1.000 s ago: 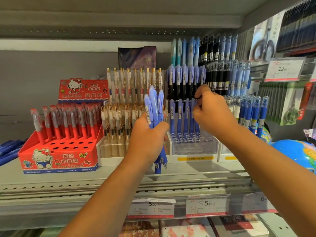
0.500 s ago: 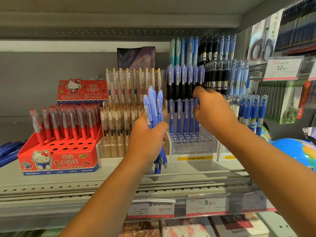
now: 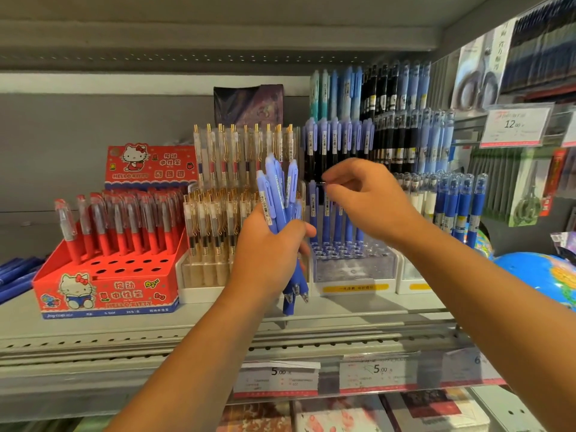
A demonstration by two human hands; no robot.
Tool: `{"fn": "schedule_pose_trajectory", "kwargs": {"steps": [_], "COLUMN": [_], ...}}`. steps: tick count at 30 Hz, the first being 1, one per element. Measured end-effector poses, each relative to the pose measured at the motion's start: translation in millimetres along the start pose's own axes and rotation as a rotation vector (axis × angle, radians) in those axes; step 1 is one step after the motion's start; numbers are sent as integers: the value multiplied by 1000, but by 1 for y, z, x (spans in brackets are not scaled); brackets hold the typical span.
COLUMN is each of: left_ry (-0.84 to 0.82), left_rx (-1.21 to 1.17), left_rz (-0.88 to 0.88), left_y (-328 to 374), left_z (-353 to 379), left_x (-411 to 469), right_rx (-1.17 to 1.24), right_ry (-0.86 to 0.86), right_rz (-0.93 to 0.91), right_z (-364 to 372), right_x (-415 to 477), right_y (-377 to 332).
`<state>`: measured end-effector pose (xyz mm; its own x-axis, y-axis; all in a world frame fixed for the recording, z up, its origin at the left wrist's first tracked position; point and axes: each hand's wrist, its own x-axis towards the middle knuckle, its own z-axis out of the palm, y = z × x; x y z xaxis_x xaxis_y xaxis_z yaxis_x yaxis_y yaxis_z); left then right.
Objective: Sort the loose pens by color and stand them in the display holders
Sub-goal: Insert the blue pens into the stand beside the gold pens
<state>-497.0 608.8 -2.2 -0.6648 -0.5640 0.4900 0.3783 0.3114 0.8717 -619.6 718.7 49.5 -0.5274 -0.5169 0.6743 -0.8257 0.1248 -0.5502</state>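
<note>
At the far left of the metal shelf (image 3: 93, 332) we see a red printed cardboard holder (image 3: 106, 288) with round holes on top, its back rows filled with red pens (image 3: 124, 222) standing upright under clear caps. Just beside it stands a pale plastic holder (image 3: 202, 275) of translucent pens with gold clips (image 3: 224, 188), also upright.

Our left hand (image 3: 265, 254) is wrapped in a fist around a bundle of periwinkle-blue pens (image 3: 280, 201). Their long axes run nearly vertical, fanning a little at the top; the clip ends point up and the metal tips point down, showing below the fist above the shelf. The barrels look smooth and matte, each with a small barcode sticker.

Right of the bundle, our right hand (image 3: 371, 201) hangs loosely open with fingers curled, thumb and forefinger close together; we cannot tell whether anything is pinched there. It sits in front of a clear plastic holder (image 3: 352, 266) with a grid of round sockets, where matching blue pens stand upright in the rear row. Further right, darker blue capped pens (image 3: 461, 207) stand vertical.
</note>
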Motion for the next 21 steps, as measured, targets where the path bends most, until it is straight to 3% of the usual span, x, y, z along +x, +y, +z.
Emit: {"fn": "schedule_pose_trajectory", "kwargs": {"steps": [1,3,13,21], "left_ry": [-9,-27,-68,-50], "left_rx": [-6,-15,-37,-192], "left_rz": [20,61,89,-10], "left_y": [1,3,4,6], "left_z": [0,1,1,3], "left_x": [-1,-3,-4,-6], "right_rx": [203,370,525,702], "right_ry": [-93,-205,-368,-321], "right_rz": [49,48,68,158], "right_z": [1,3,-1,-10], "right_x": [-2,-7,-16,-15], "right_y": [-6,-13,-10,-4]}}
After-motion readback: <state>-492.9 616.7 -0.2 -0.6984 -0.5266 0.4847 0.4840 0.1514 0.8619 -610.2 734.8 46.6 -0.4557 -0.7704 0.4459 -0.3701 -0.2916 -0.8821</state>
